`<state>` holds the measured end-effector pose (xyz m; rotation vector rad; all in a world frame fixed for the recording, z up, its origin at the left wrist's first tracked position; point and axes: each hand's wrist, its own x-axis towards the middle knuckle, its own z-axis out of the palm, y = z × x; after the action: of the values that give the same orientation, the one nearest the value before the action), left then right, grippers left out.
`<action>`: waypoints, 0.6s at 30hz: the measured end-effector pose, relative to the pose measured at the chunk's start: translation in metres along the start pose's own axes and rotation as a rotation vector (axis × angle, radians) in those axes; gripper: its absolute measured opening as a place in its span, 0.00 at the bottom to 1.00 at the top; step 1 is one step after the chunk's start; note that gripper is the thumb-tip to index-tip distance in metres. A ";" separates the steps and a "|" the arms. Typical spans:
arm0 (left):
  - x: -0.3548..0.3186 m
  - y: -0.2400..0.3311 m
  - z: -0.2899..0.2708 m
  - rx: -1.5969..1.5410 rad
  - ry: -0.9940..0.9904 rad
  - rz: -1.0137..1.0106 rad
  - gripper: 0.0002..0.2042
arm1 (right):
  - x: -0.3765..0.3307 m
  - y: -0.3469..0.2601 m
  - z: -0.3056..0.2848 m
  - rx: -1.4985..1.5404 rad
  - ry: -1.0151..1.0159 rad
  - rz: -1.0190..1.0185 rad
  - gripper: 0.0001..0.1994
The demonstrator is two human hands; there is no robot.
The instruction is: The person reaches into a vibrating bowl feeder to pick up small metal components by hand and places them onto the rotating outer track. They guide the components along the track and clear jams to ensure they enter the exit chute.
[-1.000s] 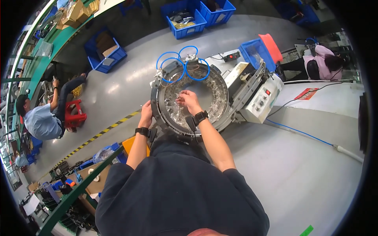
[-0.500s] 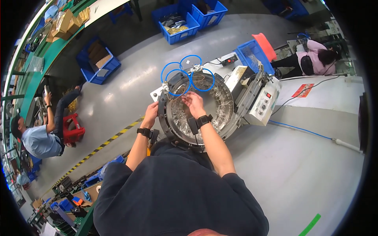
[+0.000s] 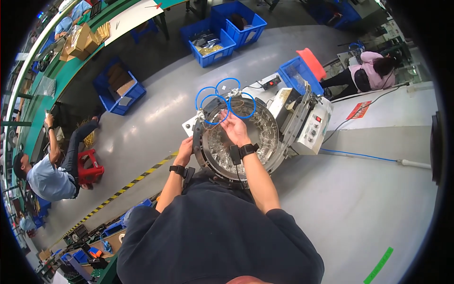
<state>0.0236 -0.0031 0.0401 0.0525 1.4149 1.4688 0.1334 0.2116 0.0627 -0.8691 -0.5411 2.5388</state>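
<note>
A round metal feeder bowl (image 3: 199,154) with a dark rim stands in front of me. Many small clear plastic pieces (image 3: 216,147) lie in a ring around its inside. My left hand (image 3: 185,152) grips the outer left side of the rim with bent fingers; some fingertips are hidden. Over the inside of the bowl, my right hand (image 3: 236,130) is open, palm partly up and fingers stretched toward the far left side. Loops of blue air tube (image 3: 242,118) arch over the far rim, close to the right fingertips. No held piece can be made out.
A control box (image 3: 313,128) with a red switch adjoins the bowl's right side. Beyond it are a blue bin (image 3: 300,75) and a white machine surface (image 3: 373,142). One person (image 3: 49,177) sits at left, another (image 3: 371,73) at far right. Blue crates (image 3: 210,57) stand on the floor ahead.
The right hand's fingers have straightened from a bent, pinched pose, and its palm has turned up more. The left hand stays at the rim. The whole view has shifted slightly.
</note>
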 end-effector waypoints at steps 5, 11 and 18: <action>0.007 -0.002 -0.008 -0.053 -0.071 -0.040 0.12 | 0.001 0.002 0.003 -0.132 0.016 0.011 0.24; 0.018 0.000 -0.009 -0.023 -0.102 -0.043 0.12 | 0.000 0.014 -0.003 -0.439 0.202 -0.063 0.26; 0.022 -0.001 -0.004 -0.084 -0.092 0.009 0.14 | -0.005 0.025 0.012 -0.906 0.120 -0.181 0.30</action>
<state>0.0116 0.0085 0.0248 0.0727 1.2794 1.5125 0.1238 0.1851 0.0618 -1.1625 -1.6978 2.0051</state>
